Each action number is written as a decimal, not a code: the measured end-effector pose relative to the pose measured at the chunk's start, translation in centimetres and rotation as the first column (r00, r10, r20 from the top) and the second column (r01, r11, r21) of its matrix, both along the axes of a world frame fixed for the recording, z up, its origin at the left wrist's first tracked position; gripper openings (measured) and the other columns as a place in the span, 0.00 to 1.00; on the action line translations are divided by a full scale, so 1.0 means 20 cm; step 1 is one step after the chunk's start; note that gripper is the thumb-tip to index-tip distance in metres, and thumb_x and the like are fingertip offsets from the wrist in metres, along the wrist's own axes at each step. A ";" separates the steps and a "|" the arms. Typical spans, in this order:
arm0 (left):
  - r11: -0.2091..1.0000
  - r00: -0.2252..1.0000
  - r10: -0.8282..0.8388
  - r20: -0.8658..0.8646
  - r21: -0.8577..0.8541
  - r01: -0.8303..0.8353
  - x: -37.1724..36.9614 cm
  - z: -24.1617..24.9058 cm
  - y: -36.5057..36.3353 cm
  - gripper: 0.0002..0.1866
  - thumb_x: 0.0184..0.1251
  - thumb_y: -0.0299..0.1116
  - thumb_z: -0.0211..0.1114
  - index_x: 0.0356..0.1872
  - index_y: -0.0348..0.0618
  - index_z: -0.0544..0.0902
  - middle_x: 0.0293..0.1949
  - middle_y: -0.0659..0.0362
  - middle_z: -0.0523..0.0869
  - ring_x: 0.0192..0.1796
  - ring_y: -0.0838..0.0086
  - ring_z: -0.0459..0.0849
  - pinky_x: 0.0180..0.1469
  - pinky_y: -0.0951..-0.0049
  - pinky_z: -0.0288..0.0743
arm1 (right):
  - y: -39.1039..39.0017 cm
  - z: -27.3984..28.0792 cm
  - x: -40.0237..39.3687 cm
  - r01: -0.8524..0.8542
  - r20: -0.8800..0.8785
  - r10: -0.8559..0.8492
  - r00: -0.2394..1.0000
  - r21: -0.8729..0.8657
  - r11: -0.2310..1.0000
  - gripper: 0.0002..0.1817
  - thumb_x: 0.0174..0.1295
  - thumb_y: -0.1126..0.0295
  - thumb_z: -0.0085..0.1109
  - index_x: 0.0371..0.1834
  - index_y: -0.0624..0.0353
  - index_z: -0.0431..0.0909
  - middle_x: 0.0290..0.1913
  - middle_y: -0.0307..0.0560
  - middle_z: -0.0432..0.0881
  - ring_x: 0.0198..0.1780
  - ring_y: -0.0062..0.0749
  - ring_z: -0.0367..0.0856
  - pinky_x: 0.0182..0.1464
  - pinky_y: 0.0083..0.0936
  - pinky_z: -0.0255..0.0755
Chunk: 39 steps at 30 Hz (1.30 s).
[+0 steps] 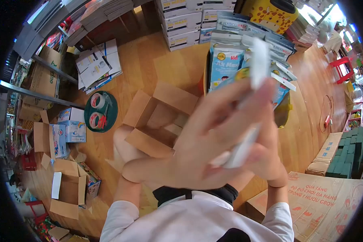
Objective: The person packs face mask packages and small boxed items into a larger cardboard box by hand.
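Note:
My left hand (203, 137) is raised close to the camera, smeared by motion, its fingers bent round a flat white thing (260, 64). Behind it my right hand (266, 151) closes on the same white thing from the right. Part of it sticks up above the fingertips, and another white part shows lower, between the hands. Its kind I cannot tell. Below and left of the hands, an open cardboard box (147, 141) stands with its flaps spread. Beyond them, an opened carton holds several blue and white mask packets (226, 60), partly covered by my fingers.
A green round tray (113, 115) with tape rolls (97, 120) lies on the wooden floor at left. Small opened boxes (66, 183) stand nearer. White cartons (183, 24) are stacked at the back, beside a giraffe-print case (272, 16). A large carton (326, 197) sits at front right.

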<state>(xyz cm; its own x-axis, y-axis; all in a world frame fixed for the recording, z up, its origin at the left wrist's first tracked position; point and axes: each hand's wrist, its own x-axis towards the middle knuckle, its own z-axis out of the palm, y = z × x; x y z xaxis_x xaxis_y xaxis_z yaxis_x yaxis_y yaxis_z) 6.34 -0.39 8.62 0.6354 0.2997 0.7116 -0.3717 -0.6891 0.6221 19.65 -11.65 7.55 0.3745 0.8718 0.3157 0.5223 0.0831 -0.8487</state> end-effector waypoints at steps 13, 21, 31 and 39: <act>0.980 0.971 -0.136 -0.197 0.119 0.162 0.64 -0.24 0.35 0.28 0.50 0.31 0.77 0.56 0.43 0.80 0.52 0.56 0.83 0.51 0.69 0.80 0.54 0.72 0.72 | 0.02 -0.26 0.76 -0.039 0.046 0.046 0.998 -0.136 0.990 0.25 0.47 0.83 0.59 0.54 0.68 0.75 0.45 0.43 0.82 0.43 0.27 0.80 0.49 0.26 0.75; 0.988 0.933 -0.044 -0.358 -0.157 -0.014 0.78 -0.50 0.36 0.10 0.53 0.28 0.75 0.35 0.36 0.87 0.31 0.58 0.87 0.33 0.77 0.82 0.37 0.76 0.73 | -0.04 -0.45 0.82 0.148 -0.020 -0.155 0.988 -0.201 0.968 0.27 0.55 0.80 0.63 0.60 0.63 0.71 0.51 0.49 0.82 0.33 0.23 0.81 0.35 0.20 0.73; 0.978 0.905 -0.142 -0.401 -0.199 0.066 0.90 -0.50 0.37 0.08 0.57 0.29 0.74 0.36 0.38 0.88 0.27 0.63 0.87 0.32 0.83 0.80 0.32 0.82 0.69 | -0.22 -0.47 0.70 0.337 0.117 -0.321 0.940 -0.163 0.927 0.20 0.60 0.78 0.62 0.57 0.62 0.75 0.46 0.49 0.81 0.30 0.26 0.78 0.33 0.23 0.71; 0.950 0.970 0.196 -0.147 0.275 -0.150 0.95 -0.52 0.38 0.23 0.53 0.32 0.75 0.52 0.44 0.81 0.47 0.56 0.83 0.45 0.67 0.81 0.48 0.67 0.75 | -0.17 -0.66 0.57 0.171 0.292 -0.123 0.949 -0.147 0.974 0.14 0.60 0.75 0.61 0.50 0.63 0.78 0.46 0.57 0.81 0.45 0.51 0.80 0.48 0.40 0.73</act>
